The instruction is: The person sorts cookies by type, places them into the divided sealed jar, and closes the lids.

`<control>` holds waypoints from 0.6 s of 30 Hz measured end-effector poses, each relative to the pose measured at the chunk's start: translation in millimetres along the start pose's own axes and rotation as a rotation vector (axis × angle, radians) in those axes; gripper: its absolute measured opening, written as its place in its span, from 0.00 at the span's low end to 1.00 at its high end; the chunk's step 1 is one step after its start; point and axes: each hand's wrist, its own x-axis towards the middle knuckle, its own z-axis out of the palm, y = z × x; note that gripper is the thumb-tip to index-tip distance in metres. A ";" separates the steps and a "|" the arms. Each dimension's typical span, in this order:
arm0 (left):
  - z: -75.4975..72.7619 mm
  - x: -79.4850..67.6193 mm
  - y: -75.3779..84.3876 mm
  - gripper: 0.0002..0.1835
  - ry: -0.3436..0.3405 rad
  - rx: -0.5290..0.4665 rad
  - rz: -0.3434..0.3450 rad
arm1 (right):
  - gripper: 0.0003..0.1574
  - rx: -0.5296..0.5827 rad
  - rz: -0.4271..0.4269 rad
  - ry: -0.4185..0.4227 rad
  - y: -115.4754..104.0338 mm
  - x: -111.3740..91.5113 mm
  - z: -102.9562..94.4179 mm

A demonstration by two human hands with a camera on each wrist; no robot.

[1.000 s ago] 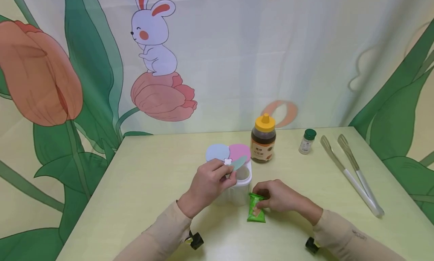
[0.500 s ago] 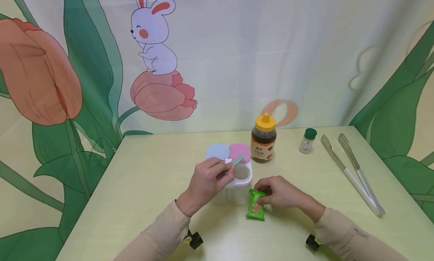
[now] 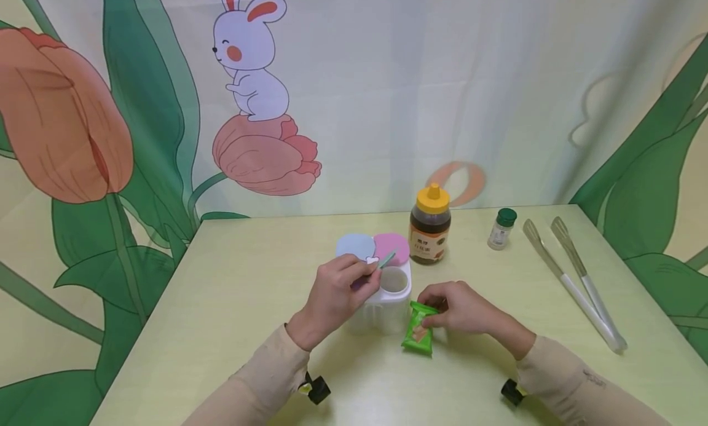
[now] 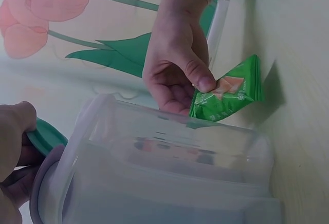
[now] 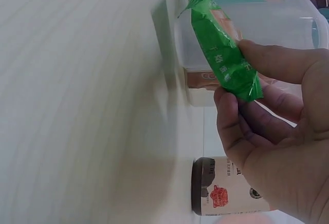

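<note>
My left hand (image 3: 337, 294) pinches a green lid (image 3: 388, 259), tilted up on edge above a clear plastic storage box (image 3: 381, 315) with a white top. Below that lid, one round opening (image 3: 394, 280) of the box is uncovered. A blue lid (image 3: 354, 246) and a pink lid (image 3: 393, 248) cover the back; a purple lid (image 4: 41, 183) is partly behind the left fingers. My right hand (image 3: 464, 308) holds a green snack packet (image 3: 418, 334) between thumb and fingers, just right of the box. In the right wrist view the packet (image 5: 221, 49) hangs off the table, its shadow apart.
Behind the box stands a honey bottle (image 3: 429, 226) with a yellow cap. Farther right are a small shaker jar (image 3: 502, 229) with a green cap and metal tongs (image 3: 575, 291) lying spread. A printed cloth (image 3: 359, 106) hangs at the table's back edge.
The green lid has turned to a steeper, edge-on tilt, showing more of the opening. My right hand has moved slightly forward with the packet, which has risen a little and slants more.
</note>
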 end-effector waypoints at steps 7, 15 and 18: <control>-1.8 0.2 -0.9 0.02 -0.016 -0.030 -0.042 | 0.17 0.036 0.003 0.026 -0.9 -1.2 -2.1; -1.5 0.2 -1.1 0.01 -0.006 -0.049 -0.059 | 0.18 0.046 0.001 0.060 -2.5 -6.1 -8.9; -0.6 0.0 -1.8 0.02 0.003 -0.049 -0.058 | 0.18 0.046 -0.002 0.066 -1.4 -6.9 -10.1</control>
